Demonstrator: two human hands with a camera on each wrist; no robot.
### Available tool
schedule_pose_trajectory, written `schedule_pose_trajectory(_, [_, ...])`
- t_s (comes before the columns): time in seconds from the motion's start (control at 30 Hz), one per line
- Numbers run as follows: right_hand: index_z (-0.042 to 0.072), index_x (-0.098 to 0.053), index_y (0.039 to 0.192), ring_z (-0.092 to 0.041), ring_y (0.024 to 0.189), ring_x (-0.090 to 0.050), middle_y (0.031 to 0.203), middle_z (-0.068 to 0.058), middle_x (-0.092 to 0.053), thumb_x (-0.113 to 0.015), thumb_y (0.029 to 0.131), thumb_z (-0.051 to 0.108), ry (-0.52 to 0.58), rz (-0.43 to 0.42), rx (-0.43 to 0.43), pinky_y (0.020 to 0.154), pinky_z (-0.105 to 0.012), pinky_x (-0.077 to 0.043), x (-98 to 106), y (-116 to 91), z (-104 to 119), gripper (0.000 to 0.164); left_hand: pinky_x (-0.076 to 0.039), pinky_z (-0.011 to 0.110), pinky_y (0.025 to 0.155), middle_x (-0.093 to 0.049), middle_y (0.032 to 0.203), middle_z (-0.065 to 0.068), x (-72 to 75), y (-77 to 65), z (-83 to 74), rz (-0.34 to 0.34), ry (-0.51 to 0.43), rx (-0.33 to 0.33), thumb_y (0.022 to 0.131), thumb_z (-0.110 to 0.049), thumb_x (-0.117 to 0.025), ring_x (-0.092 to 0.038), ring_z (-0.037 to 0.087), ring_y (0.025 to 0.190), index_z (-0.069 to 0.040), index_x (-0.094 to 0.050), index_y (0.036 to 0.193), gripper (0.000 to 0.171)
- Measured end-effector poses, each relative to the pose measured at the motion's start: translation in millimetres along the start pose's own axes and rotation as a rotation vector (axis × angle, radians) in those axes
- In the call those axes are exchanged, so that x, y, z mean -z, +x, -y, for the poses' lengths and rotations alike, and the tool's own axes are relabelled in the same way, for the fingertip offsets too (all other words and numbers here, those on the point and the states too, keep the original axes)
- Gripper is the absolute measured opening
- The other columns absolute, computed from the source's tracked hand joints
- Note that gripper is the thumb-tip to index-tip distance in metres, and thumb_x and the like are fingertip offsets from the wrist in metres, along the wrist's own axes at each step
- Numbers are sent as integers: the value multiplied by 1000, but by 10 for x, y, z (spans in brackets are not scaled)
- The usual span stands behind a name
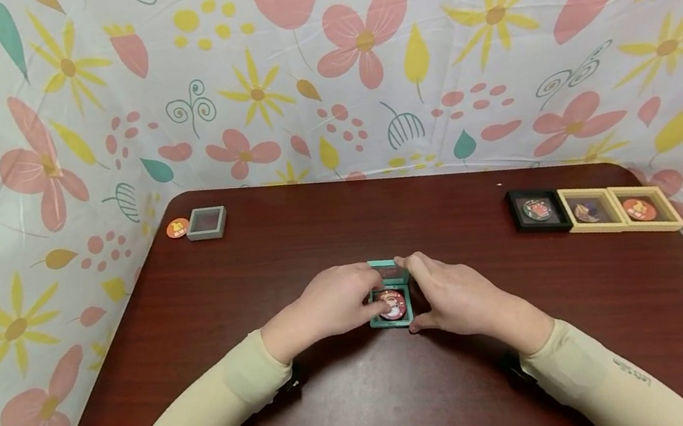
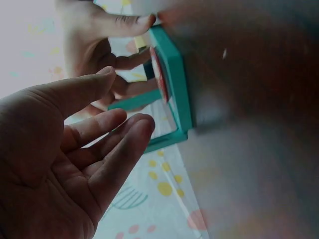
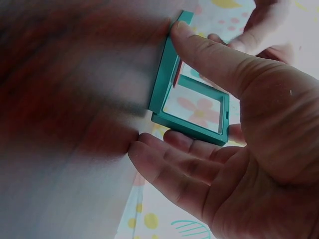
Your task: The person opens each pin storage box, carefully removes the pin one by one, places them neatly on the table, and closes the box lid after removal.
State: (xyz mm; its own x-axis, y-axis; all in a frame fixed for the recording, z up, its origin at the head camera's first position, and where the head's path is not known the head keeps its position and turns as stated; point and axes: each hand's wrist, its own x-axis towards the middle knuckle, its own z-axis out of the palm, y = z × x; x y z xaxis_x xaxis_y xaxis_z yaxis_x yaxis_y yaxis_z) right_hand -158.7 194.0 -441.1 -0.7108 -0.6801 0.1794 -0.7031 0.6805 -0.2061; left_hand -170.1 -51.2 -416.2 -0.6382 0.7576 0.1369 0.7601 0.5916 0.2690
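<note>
A teal hinged display case (image 1: 392,324) with clear windows stands unfolded on the table, its lid (image 3: 192,130) raised at the far side. In its base lies a round red badge (image 1: 394,297), seen edge-on as a red rim (image 2: 159,74) in the left wrist view. My right hand (image 1: 464,294) holds the case at its right side, thumb on the near edge of the base and fingers by the raised lid. From the left, my left hand (image 1: 336,300) reaches over the case with loosely bent fingers, thumb beside the badge, holding nothing.
Back left, a grey case (image 1: 206,223) sits by an orange round badge (image 1: 177,227). At the right stand a black case (image 1: 538,210) and two yellow cases (image 1: 590,210), each with a badge inside. A patterned cloth (image 1: 295,100) hangs behind the dark wooden table (image 1: 349,423).
</note>
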Motion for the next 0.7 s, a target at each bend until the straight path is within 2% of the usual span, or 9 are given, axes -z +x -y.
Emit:
schedule_pose_trajectory(0.13, [7, -40, 132, -16, 96, -60, 142, -8, -48, -86, 68, 51, 4, 7, -3, 62, -34, -51, 2, -1, -4, 90, -41, 24, 61, -56, 84, -8, -66, 29, -42, 46, 50, -2, 88, -41, -72, -47, 5, 71, -18, -69, 92, 23])
schedule_pose_trajectory(0.37, [6, -39, 133, -17, 97, -60, 138, -9, -50, -86, 68, 52, -4, -3, 6, 62, -35, -51, -15, 4, -12, 92, -42, 24, 60, -50, 80, -11, -172, 61, -95, 70, 136, 0, 85, -45, -74, -47, 6, 71, -20, -66, 85, 26])
schedule_pose_trajectory(0.7, [5, -41, 128, -19, 98, -61, 141, -10, -50, -88, 66, 51, 4, -23, 16, 62, -35, -51, -6, -7, -2, 90, -41, 23, 54, -48, 77, -8, -249, 88, -164, 20, 243, 0, 84, -43, -74, -46, 9, 68, -21, -63, 80, 26])
